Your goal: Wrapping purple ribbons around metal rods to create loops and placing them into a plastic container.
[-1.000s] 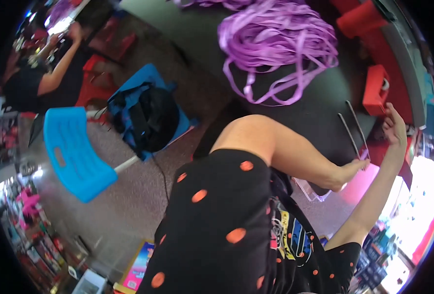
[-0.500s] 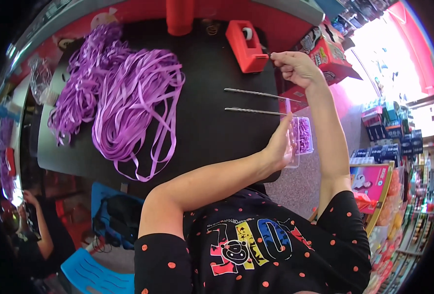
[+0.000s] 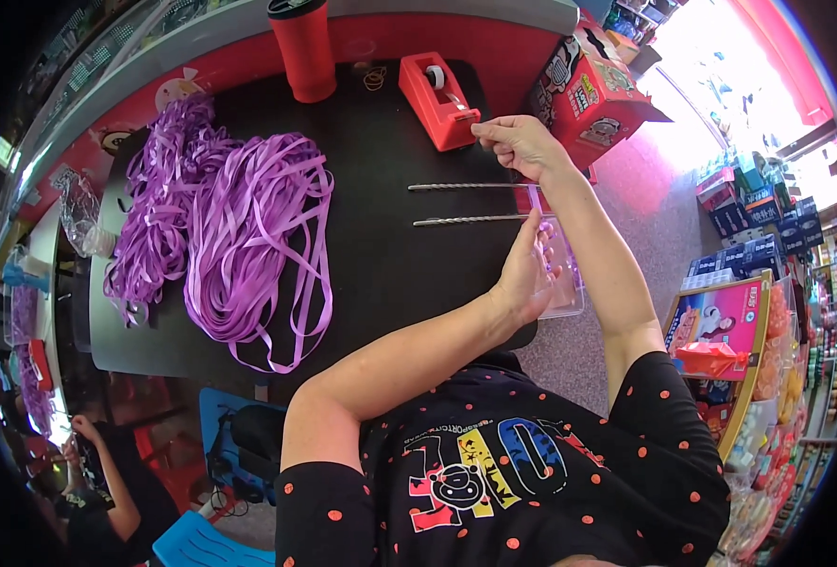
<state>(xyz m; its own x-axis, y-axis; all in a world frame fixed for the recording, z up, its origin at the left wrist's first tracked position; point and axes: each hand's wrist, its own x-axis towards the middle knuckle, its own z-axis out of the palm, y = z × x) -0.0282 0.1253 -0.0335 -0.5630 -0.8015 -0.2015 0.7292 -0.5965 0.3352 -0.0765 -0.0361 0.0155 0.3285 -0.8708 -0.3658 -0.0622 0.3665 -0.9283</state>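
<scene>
My right hand (image 3: 522,146) is pinched at the front end of a red tape dispenser (image 3: 435,106), its fingertips against the cutter edge, where they seem to hold the clear adhesive tape. Closer to me, my left hand (image 3: 520,272) has its thumb raised against a short strip of purple ribbon (image 3: 534,197) that spans two thin twisted metal rods (image 3: 470,186). Its other fingers curl beside the strip and are partly hidden. A clear plastic box (image 3: 565,300) with purple pieces sits behind that hand, at the table's right edge.
Two large heaps of purple ribbon (image 3: 253,236) cover the left of the black table (image 3: 371,274). A red tumbler (image 3: 305,57) and rubber bands (image 3: 374,78) are at the back. A red carton (image 3: 593,99) stands right of the dispenser; a blue chair (image 3: 213,543) is lower left.
My right fingertips have come in from beside the dispenser's front end to its cutter edge. The left hand keeps its place at the rods. The whole view has shifted.
</scene>
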